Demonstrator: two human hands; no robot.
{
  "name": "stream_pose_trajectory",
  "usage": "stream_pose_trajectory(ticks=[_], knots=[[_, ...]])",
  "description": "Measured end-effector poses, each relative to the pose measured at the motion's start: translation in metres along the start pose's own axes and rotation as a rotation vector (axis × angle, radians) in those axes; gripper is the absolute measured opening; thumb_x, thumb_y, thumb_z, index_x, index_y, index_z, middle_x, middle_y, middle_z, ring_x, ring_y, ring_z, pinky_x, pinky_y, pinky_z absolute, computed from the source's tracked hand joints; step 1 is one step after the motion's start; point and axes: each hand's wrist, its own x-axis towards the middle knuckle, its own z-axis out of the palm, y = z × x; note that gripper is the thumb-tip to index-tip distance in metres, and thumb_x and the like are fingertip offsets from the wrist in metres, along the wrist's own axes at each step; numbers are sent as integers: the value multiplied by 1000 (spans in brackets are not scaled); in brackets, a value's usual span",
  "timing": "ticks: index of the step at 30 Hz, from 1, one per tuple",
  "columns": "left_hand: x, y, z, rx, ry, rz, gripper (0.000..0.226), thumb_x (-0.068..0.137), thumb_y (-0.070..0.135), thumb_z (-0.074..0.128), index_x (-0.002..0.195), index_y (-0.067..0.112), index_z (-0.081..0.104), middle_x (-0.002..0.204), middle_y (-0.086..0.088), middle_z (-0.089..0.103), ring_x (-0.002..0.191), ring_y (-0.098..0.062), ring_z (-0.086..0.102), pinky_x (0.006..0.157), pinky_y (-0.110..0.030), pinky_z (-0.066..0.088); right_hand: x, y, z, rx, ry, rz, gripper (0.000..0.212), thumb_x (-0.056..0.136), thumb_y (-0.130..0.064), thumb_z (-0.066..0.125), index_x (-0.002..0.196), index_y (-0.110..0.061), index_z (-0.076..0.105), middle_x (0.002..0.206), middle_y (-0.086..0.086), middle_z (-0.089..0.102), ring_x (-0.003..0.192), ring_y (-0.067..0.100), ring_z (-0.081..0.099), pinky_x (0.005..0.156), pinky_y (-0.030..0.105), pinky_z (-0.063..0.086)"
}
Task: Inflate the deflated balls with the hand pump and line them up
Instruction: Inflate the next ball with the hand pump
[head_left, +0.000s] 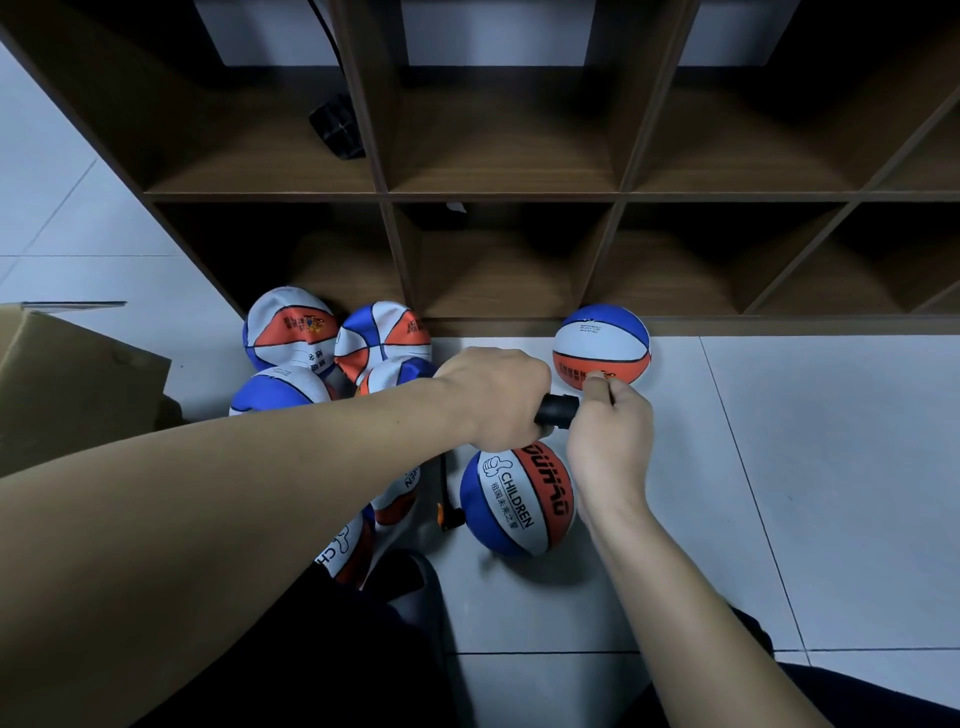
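Observation:
My left hand (493, 397) grips the black hand pump (558, 410), whose end sticks out to the right of my fist. My right hand (610, 431) pinches a thin needle at that end, fingers curled. Just below both hands a round red, white and blue ball (517, 501) marked CHILDREN lies on the floor. Another round ball (601, 345) sits against the shelf base, beyond my right hand. Several deflated, crumpled balls (291, 332) are heaped at the left by the shelf corner; more lie under my left forearm.
A dark wooden cubby shelf (498, 195) runs across the back; a black object (337, 127) sits in one upper cell. A cardboard box (67, 384) stands at the left. An orange-and-black part (449, 514) lies beside the CHILDREN ball. White floor tiles (805, 467) stretch to the right.

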Motion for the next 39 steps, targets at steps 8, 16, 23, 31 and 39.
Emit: stream_pose_trajectory(ticks=[8, 16, 23, 31, 39], knots=[[6, -4, 5, -78, -52, 14, 42, 96, 64, 65, 79, 28, 52, 77, 4, 61, 69, -17, 59, 56, -32, 38, 24, 5, -18, -14, -142, 114, 38, 101, -34, 62, 80, -3, 60, 66, -2, 47, 66, 21, 41, 65, 36, 36], [4, -22, -2, -50, -79, -29, 40, 98, 60, 65, 78, 28, 51, 77, 4, 61, 69, -17, 59, 59, -34, 45, 55, 4, -63, 67, 68, 364, 33, 92, -19, 58, 72, -19, 33, 71, 4, 20, 65, 26, 16, 55, 37, 15], [2, -4, 0, 2, 48, -32, 41, 101, 55, 62, 74, 29, 45, 77, 5, 59, 65, -15, 55, 52, -31, 37, 32, -1, -39, 39, 83, 195, 49, 97, -16, 55, 55, -21, 29, 47, -10, 21, 65, 26, 21, 63, 39, 18], [1, 2, 1, 2, 35, -30, 41, 100, 52, 61, 72, 26, 45, 75, 4, 57, 63, -15, 52, 53, -31, 34, 10, 1, -5, 20, 17, 61, 45, 103, -27, 51, 60, -21, 41, 49, -12, 42, 59, 21, 37, 64, 37, 32], [4, -5, 7, -38, -34, 9, 39, 97, 55, 63, 74, 26, 50, 77, 3, 61, 67, -16, 57, 56, -31, 39, 10, 4, -2, 3, -146, 90, 36, 103, -35, 55, 85, -5, 63, 74, 5, 62, 70, 20, 51, 70, 37, 43]])
